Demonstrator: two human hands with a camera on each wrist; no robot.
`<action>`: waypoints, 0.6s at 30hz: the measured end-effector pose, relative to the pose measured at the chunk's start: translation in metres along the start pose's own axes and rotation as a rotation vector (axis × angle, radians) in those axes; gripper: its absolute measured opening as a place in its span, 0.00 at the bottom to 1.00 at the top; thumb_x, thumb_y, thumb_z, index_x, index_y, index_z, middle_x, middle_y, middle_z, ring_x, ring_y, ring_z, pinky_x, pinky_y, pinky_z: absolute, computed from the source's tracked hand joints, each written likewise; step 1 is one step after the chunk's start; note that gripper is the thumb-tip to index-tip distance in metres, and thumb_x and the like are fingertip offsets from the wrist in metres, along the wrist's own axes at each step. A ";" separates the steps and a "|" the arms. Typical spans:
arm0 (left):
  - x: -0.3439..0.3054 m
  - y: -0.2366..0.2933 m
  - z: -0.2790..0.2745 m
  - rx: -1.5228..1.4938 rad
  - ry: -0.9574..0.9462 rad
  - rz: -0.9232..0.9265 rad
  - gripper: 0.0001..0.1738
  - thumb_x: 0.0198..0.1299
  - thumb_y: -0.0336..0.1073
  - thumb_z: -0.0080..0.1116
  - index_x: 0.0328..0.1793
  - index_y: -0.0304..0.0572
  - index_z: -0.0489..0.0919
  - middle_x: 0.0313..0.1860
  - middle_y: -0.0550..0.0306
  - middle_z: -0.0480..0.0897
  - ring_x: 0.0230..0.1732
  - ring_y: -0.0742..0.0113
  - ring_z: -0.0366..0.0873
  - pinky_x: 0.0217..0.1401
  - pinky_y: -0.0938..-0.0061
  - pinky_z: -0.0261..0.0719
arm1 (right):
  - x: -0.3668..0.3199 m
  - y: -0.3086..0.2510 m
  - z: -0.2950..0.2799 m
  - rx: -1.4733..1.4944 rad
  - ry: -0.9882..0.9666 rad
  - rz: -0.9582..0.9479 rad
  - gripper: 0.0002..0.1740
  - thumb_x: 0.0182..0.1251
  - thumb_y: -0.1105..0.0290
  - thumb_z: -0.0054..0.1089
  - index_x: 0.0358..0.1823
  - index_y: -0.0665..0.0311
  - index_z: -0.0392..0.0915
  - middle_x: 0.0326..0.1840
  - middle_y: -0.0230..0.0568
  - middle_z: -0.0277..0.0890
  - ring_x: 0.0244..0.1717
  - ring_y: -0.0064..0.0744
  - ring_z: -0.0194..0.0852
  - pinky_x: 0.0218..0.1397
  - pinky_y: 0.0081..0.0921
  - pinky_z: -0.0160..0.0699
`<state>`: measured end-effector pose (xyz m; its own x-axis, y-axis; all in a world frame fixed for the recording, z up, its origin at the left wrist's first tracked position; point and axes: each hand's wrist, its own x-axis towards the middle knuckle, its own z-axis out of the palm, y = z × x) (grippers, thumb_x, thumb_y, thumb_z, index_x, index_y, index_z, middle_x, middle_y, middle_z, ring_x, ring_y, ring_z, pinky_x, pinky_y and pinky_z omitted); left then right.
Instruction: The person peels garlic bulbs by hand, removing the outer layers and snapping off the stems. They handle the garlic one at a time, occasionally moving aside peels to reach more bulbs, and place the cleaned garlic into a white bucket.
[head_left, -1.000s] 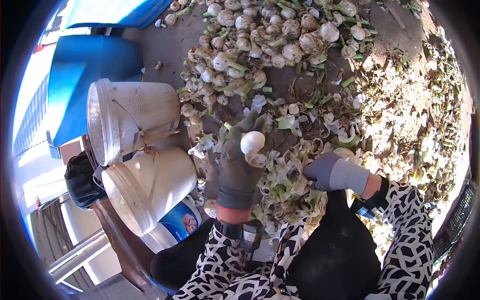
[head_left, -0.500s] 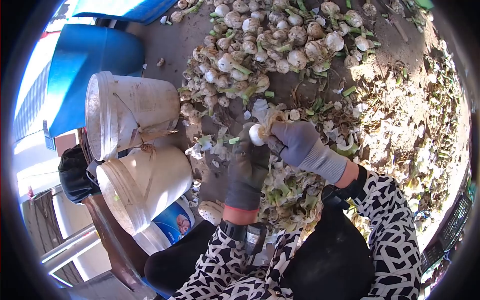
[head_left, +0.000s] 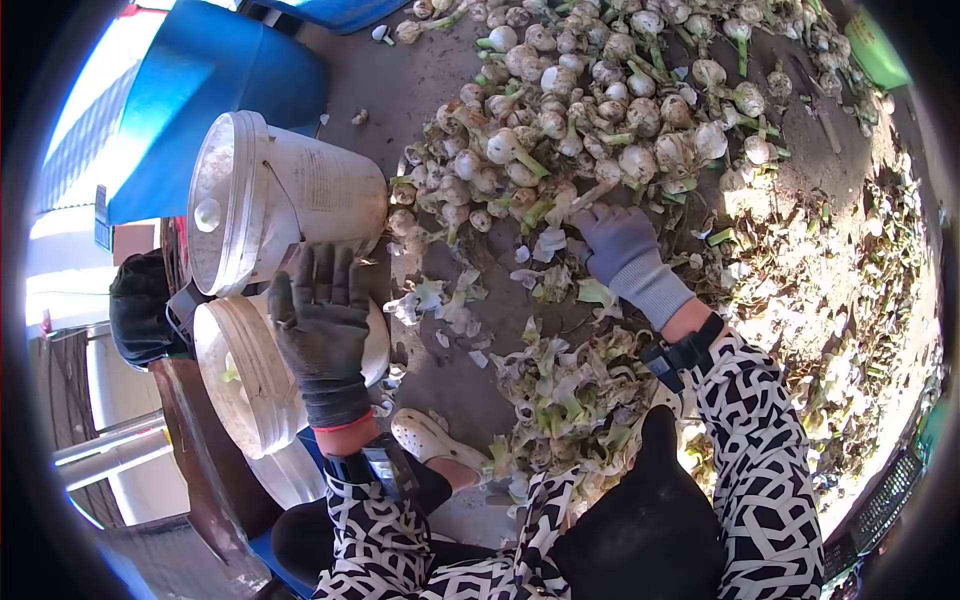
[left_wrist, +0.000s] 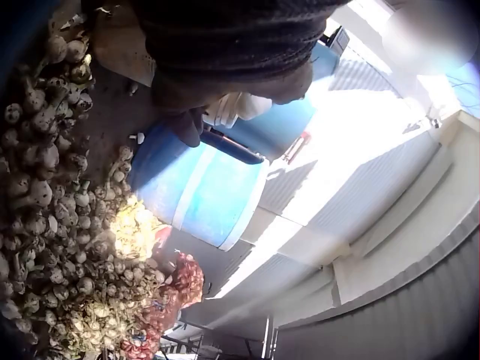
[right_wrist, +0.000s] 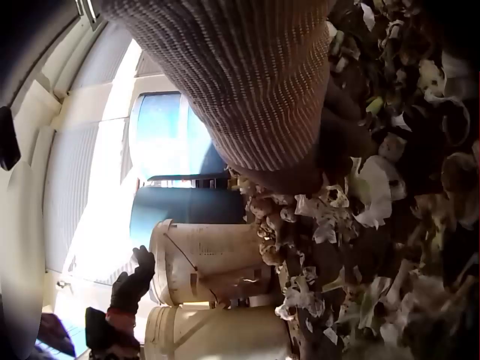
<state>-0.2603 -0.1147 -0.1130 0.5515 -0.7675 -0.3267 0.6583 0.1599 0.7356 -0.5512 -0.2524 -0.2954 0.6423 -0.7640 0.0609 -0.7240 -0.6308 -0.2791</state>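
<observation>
My gloved left hand point(head_left: 325, 325) is raised in front of the white buckets, its fingers spread and nothing in them. A peeled white garlic bulb point(head_left: 207, 215) shows within the mouth of the upper bucket point(head_left: 320, 185). My right hand point(head_left: 620, 245), in a grey glove, reaches to the near edge of the garlic pile point(head_left: 600, 120). A pale stalk point(head_left: 592, 198) lies right at its fingertips; I cannot tell whether they grip it. In the right wrist view the ribbed cuff point(right_wrist: 240, 82) hides most of that hand.
A second white bucket point(head_left: 235, 375) lies below the first, with blue barrels point(head_left: 230, 100) behind. Garlic peelings point(head_left: 570, 395) are heaped between the feet, near a pale clog point(head_left: 430, 435). More dry scraps point(head_left: 830, 300) cover the ground at right. A black crate point(head_left: 885, 500) stands lower right.
My left hand has let go of the peeled bulb and moved left to the buckets. My right hand, which worked at the bulb beside it, has moved forward to the pile.
</observation>
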 end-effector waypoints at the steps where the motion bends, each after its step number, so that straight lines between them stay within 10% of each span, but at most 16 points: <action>1: -0.009 -0.023 -0.003 0.030 0.013 -0.146 0.26 0.67 0.51 0.50 0.61 0.39 0.76 0.62 0.47 0.77 0.66 0.52 0.71 0.70 0.57 0.68 | 0.023 -0.005 0.017 -0.035 0.122 -0.028 0.11 0.59 0.63 0.56 0.43 0.52 0.75 0.38 0.36 0.79 0.40 0.40 0.80 0.39 0.43 0.72; 5: -0.038 -0.119 0.002 0.305 -0.070 -0.270 0.25 0.65 0.44 0.56 0.65 0.42 0.72 0.57 0.51 0.78 0.60 0.54 0.75 0.65 0.59 0.73 | 0.072 0.003 0.065 -0.098 0.235 -0.161 0.09 0.57 0.62 0.57 0.38 0.52 0.79 0.33 0.36 0.77 0.37 0.39 0.80 0.39 0.41 0.72; 7: -0.043 -0.145 0.010 0.478 0.008 -0.239 0.27 0.63 0.40 0.59 0.68 0.42 0.69 0.58 0.52 0.77 0.60 0.54 0.75 0.65 0.59 0.74 | 0.069 0.001 0.037 -0.025 -0.011 -0.078 0.09 0.60 0.62 0.60 0.41 0.51 0.81 0.34 0.38 0.79 0.34 0.39 0.79 0.38 0.36 0.74; 9: -0.035 -0.170 0.003 1.187 -0.261 0.393 0.44 0.54 0.54 0.67 0.71 0.39 0.64 0.62 0.46 0.73 0.62 0.48 0.72 0.66 0.57 0.70 | 0.042 0.002 0.007 0.834 -0.134 0.255 0.11 0.66 0.63 0.60 0.47 0.55 0.81 0.37 0.36 0.82 0.33 0.33 0.78 0.38 0.28 0.76; 12: -0.035 -0.187 0.016 1.357 -0.403 0.540 0.50 0.46 0.45 0.74 0.73 0.37 0.60 0.64 0.42 0.70 0.65 0.44 0.69 0.68 0.58 0.67 | -0.006 -0.008 -0.018 1.612 -0.307 0.472 0.14 0.68 0.61 0.62 0.49 0.61 0.80 0.43 0.35 0.83 0.39 0.23 0.78 0.44 0.22 0.77; 18: -0.058 -0.190 0.039 1.434 -0.504 0.597 0.48 0.43 0.36 0.75 0.72 0.37 0.62 0.64 0.40 0.70 0.67 0.45 0.68 0.69 0.59 0.67 | -0.042 -0.015 -0.055 1.597 -0.123 0.418 0.15 0.68 0.66 0.61 0.51 0.67 0.79 0.46 0.34 0.82 0.45 0.18 0.75 0.51 0.21 0.76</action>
<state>-0.4374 -0.1254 -0.2110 0.1352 -0.9715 0.1948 -0.7221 0.0380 0.6907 -0.5811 -0.2179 -0.2408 0.5533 -0.7706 -0.3163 0.0818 0.4282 -0.9000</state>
